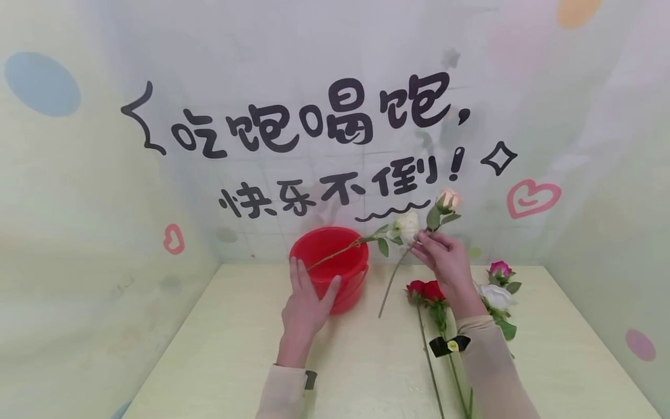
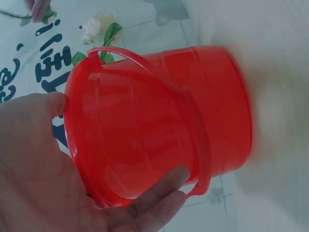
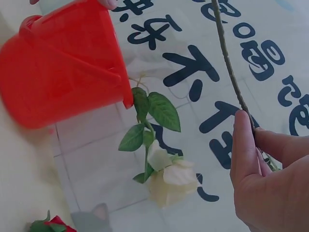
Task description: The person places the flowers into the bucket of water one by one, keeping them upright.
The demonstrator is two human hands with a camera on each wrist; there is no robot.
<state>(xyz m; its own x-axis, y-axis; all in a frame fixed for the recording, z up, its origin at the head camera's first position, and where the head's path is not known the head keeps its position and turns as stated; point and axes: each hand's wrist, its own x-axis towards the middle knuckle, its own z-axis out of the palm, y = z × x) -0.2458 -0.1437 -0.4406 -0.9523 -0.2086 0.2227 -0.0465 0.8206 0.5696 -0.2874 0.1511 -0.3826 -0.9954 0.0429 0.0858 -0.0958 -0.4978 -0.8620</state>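
A red bucket (image 1: 352,294) stands on the table with its handle hanging down. My left hand (image 1: 309,302) rests against the bucket's near side, thumb and extended fingers spread at the rim. In the left wrist view, the thumb (image 2: 57,104) touches the rim and two fingers lie along the side. A cream rose (image 1: 406,226) leans out of the bucket to the right, its stem inside. To the right of the bucket, my right hand (image 1: 445,259) pinches a peach rose (image 1: 449,201) by its stem just below the leaves. That stem slants down toward the table.
Two red roses (image 1: 425,289) lie on the table below the right hand. Farther right lie a white rose (image 1: 497,297) and a magenta rose (image 1: 499,269), partly behind the right forearm. A wall sheet with black lettering (image 1: 348,110) rises behind the table.
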